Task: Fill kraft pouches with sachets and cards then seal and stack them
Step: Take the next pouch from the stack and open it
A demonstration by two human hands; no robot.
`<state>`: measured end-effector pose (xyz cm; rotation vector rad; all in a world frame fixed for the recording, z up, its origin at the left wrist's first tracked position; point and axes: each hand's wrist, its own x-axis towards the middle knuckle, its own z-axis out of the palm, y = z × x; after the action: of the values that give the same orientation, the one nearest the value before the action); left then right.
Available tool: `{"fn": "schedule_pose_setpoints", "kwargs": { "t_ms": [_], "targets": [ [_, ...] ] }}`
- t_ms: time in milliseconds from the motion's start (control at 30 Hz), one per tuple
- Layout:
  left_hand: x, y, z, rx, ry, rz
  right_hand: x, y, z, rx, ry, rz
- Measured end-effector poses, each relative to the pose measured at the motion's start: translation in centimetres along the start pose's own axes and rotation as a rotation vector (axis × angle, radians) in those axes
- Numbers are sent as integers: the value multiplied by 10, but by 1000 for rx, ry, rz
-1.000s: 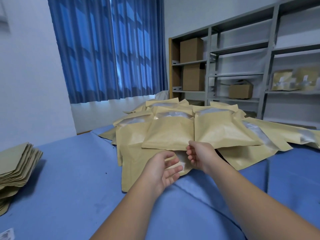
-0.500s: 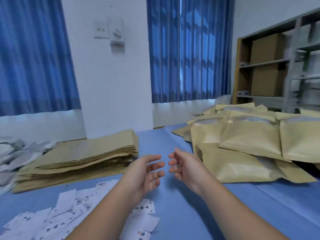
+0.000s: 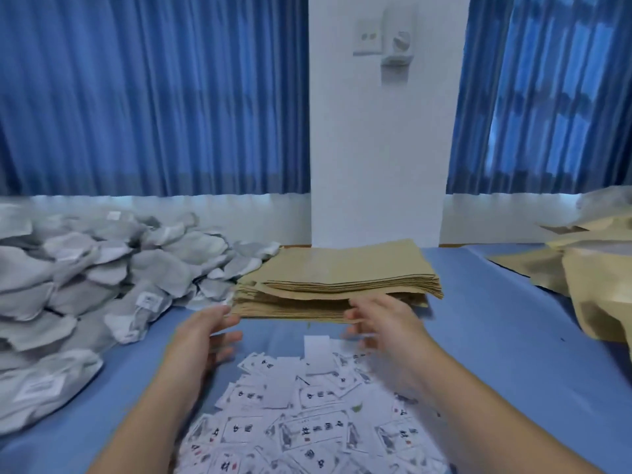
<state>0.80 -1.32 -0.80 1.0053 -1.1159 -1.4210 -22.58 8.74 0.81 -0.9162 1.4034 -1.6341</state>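
Both hands hover over the blue-covered bench [image 3: 496, 336], just before the stack of flat brown kraft pouches [image 3: 338, 278]. The left hand [image 3: 205, 340] has loosely spread fingers [image 3: 225, 321], holding nothing. The right hand [image 3: 386, 326] is blurred, fingers [image 3: 359, 314] relaxed at the stack's front edge; I cannot tell if they touch. Grey fabric sachets [image 3: 102, 278] are heaped to the left, white printed cards [image 3: 307, 405] are scattered nearest, and filled kraft pouches [image 3: 598, 285] lie to the right.

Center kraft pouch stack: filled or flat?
Flat, apparently unfilled: the pouch stack lies in thin, even layers with no bulges. The left hand and right hand are open and empty near its front edge.
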Motion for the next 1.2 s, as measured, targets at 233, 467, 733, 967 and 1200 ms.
{"fn": "schedule_pose_setpoints", "kwargs": {
  "t_ms": [233,467,733,967,1200],
  "targets": [
    [22,-24,0,107,58,29,59,-3,48,-1342,-17,-571],
    [27,-29,0,139,61,22,101,-19,30,-1879,-7,-38],
    [21,-27,6,245,96,86,79,-41,27,-1983,-90,-357],
    [-4,-3,26,-12,-44,242,55,-69,54,-1514,41,-298],
    [-24,2,34,-298,-571,-181,34,-90,93,-856,34,-101]
  ]
}}
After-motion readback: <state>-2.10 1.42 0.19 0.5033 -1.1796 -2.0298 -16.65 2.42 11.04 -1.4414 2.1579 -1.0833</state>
